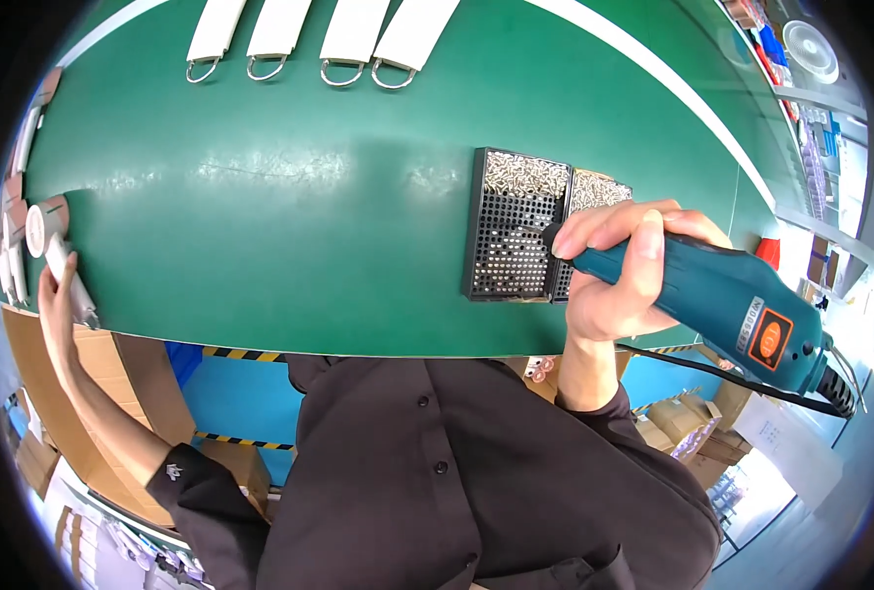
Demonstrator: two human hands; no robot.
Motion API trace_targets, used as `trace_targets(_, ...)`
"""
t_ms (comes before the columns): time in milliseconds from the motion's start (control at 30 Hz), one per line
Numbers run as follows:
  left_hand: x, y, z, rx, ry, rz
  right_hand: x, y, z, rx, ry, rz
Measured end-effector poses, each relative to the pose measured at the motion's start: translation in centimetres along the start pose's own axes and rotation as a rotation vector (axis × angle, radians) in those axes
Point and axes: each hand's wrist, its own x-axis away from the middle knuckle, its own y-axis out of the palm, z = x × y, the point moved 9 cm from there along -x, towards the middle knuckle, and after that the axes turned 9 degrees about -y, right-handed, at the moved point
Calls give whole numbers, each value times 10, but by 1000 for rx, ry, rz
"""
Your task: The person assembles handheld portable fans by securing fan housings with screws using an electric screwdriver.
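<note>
My right hand is wrapped round a teal electric screwdriver, held slanting with its cable trailing at the right. The driver's dark tip is over a black screw tray, where small silver screws fill part of a grid of holes and lie loose at the far end. Far to the left, my left hand closes its fingers on the handle of a white, hair-dryer-shaped part. This part has a round end and a pinkish-brown barrel, and it lies near the table's left edge.
Several similar white parts line the left edge of the green table. Several white strips with metal loops lie at the far side. A second screw tray adjoins the first. Cardboard boxes stand below the front edge.
</note>
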Motion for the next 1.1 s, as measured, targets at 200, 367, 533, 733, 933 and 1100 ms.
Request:
trace_targets(200,139,89,105,358,-141,-155,0,7,-3,-23,-13,-48)
trace_targets(367,194,168,162,586,-102,-393,-1,3,-1,1,3,-19)
trace_targets(533,255,226,205,786,-145,-749,0,4,1,-27,-20,-55)
trace_targets(733,302,280,254,1057,-135,-1056,-1,1,-4,-26,-14,-48)
trace_targets(933,307,297,274,1143,-105,-1005,6,12,-39,-227,3,-119)
trace_targets(1100,307,298,273,1137,-91,-1016,20,42,-54,-232,-33,-197)
